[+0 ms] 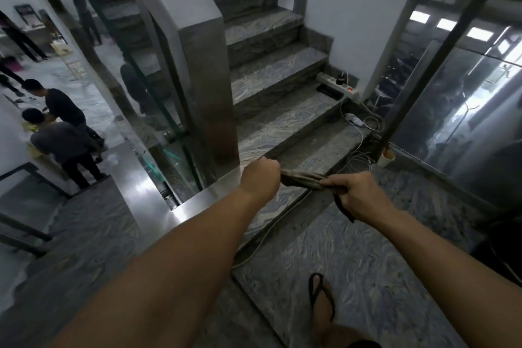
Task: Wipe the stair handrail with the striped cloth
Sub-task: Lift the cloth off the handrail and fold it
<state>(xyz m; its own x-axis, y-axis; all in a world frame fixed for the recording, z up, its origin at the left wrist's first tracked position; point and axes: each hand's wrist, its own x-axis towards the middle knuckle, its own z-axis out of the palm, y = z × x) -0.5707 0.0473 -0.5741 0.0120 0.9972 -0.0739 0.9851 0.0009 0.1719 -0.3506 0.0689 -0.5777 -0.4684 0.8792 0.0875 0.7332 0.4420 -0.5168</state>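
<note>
The striped cloth [303,180] is bunched into a narrow twisted band, stretched between both hands above the landing. My left hand [261,176] is closed on its left end, right beside the corner of the shiny metal handrail [195,203]. My right hand [357,195] grips the other end, with a dark tail of cloth hanging below the fist. The handrail runs flat along the landing edge, then turns and climbs up beside the stairs [197,37]. The cloth is not lying on the rail.
Marble stairs [276,70] rise ahead. A power strip [337,85] with cables [358,150] lies on the steps at right. A glass-panelled frame [466,99] stands at right. Two people [62,127] stand on the floor below at left. My sandalled foot [322,302] is on the landing.
</note>
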